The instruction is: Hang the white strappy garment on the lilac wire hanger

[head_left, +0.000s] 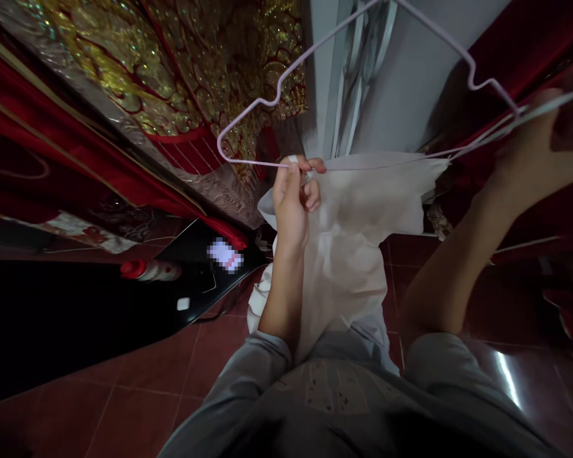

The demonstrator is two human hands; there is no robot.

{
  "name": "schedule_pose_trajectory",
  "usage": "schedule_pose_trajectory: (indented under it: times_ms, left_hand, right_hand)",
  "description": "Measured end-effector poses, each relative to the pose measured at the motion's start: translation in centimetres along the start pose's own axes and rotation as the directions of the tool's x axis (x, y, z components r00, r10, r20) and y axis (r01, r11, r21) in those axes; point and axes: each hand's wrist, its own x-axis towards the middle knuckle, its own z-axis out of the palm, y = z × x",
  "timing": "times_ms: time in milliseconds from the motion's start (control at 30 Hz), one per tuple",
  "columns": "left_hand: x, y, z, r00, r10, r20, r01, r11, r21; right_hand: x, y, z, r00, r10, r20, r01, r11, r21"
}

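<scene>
A pale pink clothes hanger [296, 63] spans the upper middle, its lower bar running sideways. My left hand [296, 194] is closed on that bar with thumb and fingers pinched; something white shows at the fingertips. Below and behind the bar hangs a white cloth garment [353, 254], its upper edge along the bar. White straps [487, 135] stretch from the garment's right corner past the hanger's right end. My right hand [549, 140], blurred at the right edge, is raised with a strap drawn taut across it. Its fingertips are partly hidden.
Gold sequined and red garments [205, 70] hang at the upper left. A grey door with metal handles [363, 70] stands ahead. On the left, a black table [76, 331] bears a red-capped bottle [150, 270], a lit phone [225, 255] and a small white case [183, 304]. Red tiles [143, 394] cover the floor.
</scene>
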Motion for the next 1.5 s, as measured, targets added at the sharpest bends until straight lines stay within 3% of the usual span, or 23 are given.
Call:
schedule_pose_trajectory:
  times_ms: [67, 100, 167, 200, 267, 300, 400, 500, 567, 633, 700, 767, 833, 900, 933, 1033, 1133, 1200, 1367, 1500]
  left_hand:
    - [0.0, 0.0, 0.2, 0.999, -0.025, -0.039, 0.026, 1.0, 0.012]
    - [0.1, 0.0, 0.2, 0.998, -0.026, -0.052, 0.027, 0.999, 0.019]
    - [0.2, 0.2, 0.1, 0.998, -0.002, -0.068, 0.005, 0.999, 0.038]
    - [0.3, 0.4, 0.0, 0.997, 0.011, -0.077, -0.007, 0.998, 0.055]
    - [0.5, 0.7, -0.4, 0.995, 0.022, -0.098, -0.013, 0.996, 0.091]
    - [0.5, 0.8, -0.7, 0.995, 0.018, -0.097, -0.008, 0.995, 0.1]
    - [0.6, 0.9, -1.1, 1.0, 0.003, -0.029, 0.0, 0.997, 0.077]
    - [0.4, 0.6, -0.8, 0.999, 0.011, 0.031, -0.012, 0.999, 0.044]
    - [0.2, 0.2, -0.2, 1.0, -0.005, -0.011, 0.006, 0.998, 0.064]
    - [-0.1, -0.1, 0.5, 0.996, -0.041, -0.082, 0.048, 0.995, 0.086]
    - [-0.3, -0.4, 1.3, 0.988, -0.077, -0.133, 0.09, 0.991, 0.096]
    - [-0.5, -0.5, 1.8, 0.983, -0.095, -0.154, 0.112, 0.988, 0.107]
    - [-0.6, -0.5, 1.8, 0.983, -0.074, -0.166, 0.093, 0.989, 0.113]
    - [-0.6, -0.3, 1.3, 0.983, -0.008, -0.185, 0.032, 0.991, 0.131]
    - [-0.5, -0.2, 0.7, 0.978, 0.042, -0.205, -0.008, 0.987, 0.163]
    - [0.0, 0.3, -2.0, 0.911, 0.263, -0.318, -0.14, 0.921, 0.363]
    - [0.9, 1.8, -5.2, 0.767, 0.496, -0.407, -0.244, 0.812, 0.529]
    - [1.4, 3.5, -6.8, 0.739, 0.543, -0.398, -0.277, 0.784, 0.556]
    - [2.7, 8.3, -7.3, 0.922, 0.351, -0.163, -0.224, 0.827, 0.516]
    - [5.2, 9.6, -6.5, 0.961, 0.26, 0.098, -0.264, 0.739, 0.62]
  right_hand:
    - [-1.9, -1.5, 0.7, 0.989, 0.013, -0.147, -0.001, 0.996, 0.084]
    - [-3.2, -2.3, 1.3, 0.99, 0.06, -0.125, -0.047, 0.993, 0.105]
    - [-5.7, -3.9, 2.3, 0.973, 0.214, 0.088, -0.221, 0.972, 0.076]
    - [-6.7, -4.4, 2.8, 0.935, 0.291, 0.203, -0.304, 0.952, 0.037]
    - [-8.0, -4.6, 3.3, 0.882, 0.362, 0.301, -0.378, 0.926, -0.006]
    - [-8.2, -4.4, 3.3, 0.903, 0.33, 0.274, -0.351, 0.936, 0.029]
    - [-7.2, -2.7, 2.3, 0.991, 0.098, 0.088, -0.113, 0.976, 0.187]
    - [-5.4, -1.4, 0.4, 0.997, -0.054, 0.051, 0.047, 0.992, 0.12]
    - [-4.7, -1.3, -0.8, 0.993, -0.12, 0.024, 0.119, 0.993, 0.021]
    - [-4.8, -1.8, -1.4, 0.991, -0.13, 0.013, 0.13, 0.992, -0.007]
    - [-5.7, -2.7, -1.3, 0.992, -0.078, 0.1, 0.075, 0.997, 0.033]
    - [-6.8, -3.9, -0.6, 0.941, 0.05, 0.335, -0.065, 0.997, 0.033]
    - [-7.8, -5.0, 0.3, 0.807, 0.185, 0.561, -0.188, 0.981, -0.053]
    - [-8.4, -5.7, 1.0, 0.676, 0.279, 0.682, -0.253, 0.957, -0.142]
    - [-8.5, -5.8, 1.2, 0.647, 0.293, 0.704, -0.262, 0.952, -0.156]
    - [-8.2, -5.5, 1.2, 0.654, 0.288, 0.7, -0.282, 0.951, -0.128]
    - [-7.8, -5.0, 0.7, 0.693, 0.279, 0.665, -0.293, 0.951, -0.094]
    - [-7.5, -4.9, 0.5, 0.697, 0.307, 0.648, -0.317, 0.943, -0.106]
    - [-7.2, -5.3, 0.3, 0.684, 0.371, 0.629, -0.378, 0.917, -0.129]
    - [-7.3, -5.4, 0.1, 0.665, 0.371, 0.648, -0.372, 0.917, -0.144]
